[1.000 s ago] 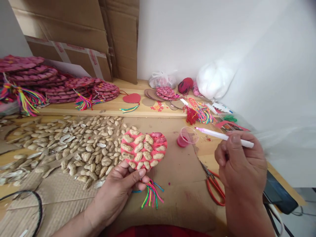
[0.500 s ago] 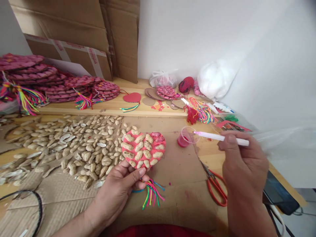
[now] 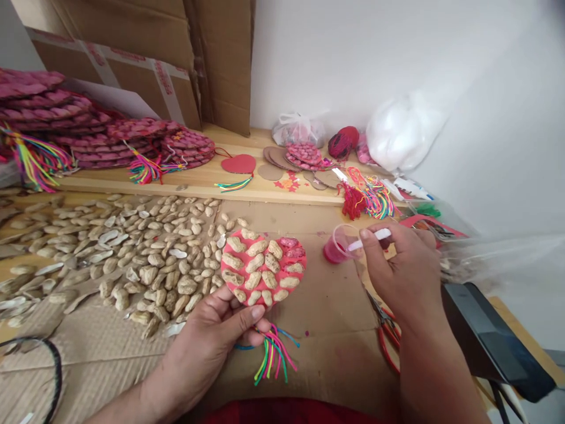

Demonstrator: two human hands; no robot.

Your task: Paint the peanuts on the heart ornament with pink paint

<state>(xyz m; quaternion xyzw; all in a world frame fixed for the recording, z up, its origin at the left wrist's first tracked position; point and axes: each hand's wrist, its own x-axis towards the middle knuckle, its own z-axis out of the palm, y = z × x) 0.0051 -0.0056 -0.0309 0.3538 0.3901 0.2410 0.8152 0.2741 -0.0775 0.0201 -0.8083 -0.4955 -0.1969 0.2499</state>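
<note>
Between thumb and fingers, my left hand holds the lower edge of a red heart covered with rows of peanuts in their shells. Two shells at its upper right are coloured pink; the others are plain. A tassel of bright cords hangs below the heart. My right hand pinches a slim white paintbrush, its front end inside a clear plastic cup with pink liquid at the bottom. The brush tip cannot be made out clearly.
Loose peanuts cover the cardboard at left. Red-handled scissors lie partly under my right wrist. A dark phone-like device is at right. Stacked pink braided pieces, a red heart and white bag stand behind.
My right hand has moved left and slightly up, bringing the brush from beside the cup into it. My left hand still holds the heart in nearly the same place.
</note>
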